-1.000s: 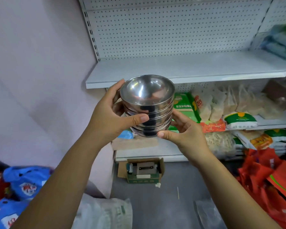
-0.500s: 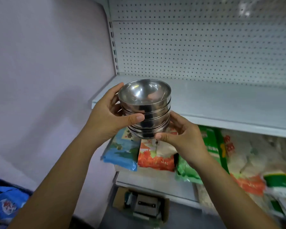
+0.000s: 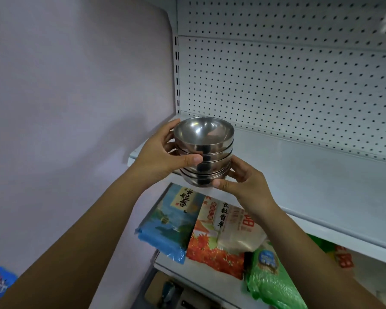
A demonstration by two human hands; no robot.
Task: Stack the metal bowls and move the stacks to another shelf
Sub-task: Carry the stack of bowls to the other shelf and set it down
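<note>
A stack of several shiny metal bowls [image 3: 204, 150] hangs in the air at the front left corner of a bare white shelf [image 3: 310, 179]. My left hand [image 3: 163, 157] grips the stack's left side, thumb across the front, fingers behind the rim. My right hand [image 3: 243, 184] cups the bottom bowl from the right, thumb under its front edge. The stack's base sits about level with the shelf's front edge; I cannot tell whether it touches the shelf.
A white pegboard back panel [image 3: 288, 81] rises behind the shelf. A pale wall [image 3: 76, 97] stands close on the left. On the shelf below lie rice bags: a blue one [image 3: 172, 221], an orange one [image 3: 223, 237] and a green one [image 3: 270, 277].
Both hands have lifted the bowl stack up and toward the white shelf; the view has tilted upward, so the floor and cardboard box have dropped out of sight. The grip is unchanged.
</note>
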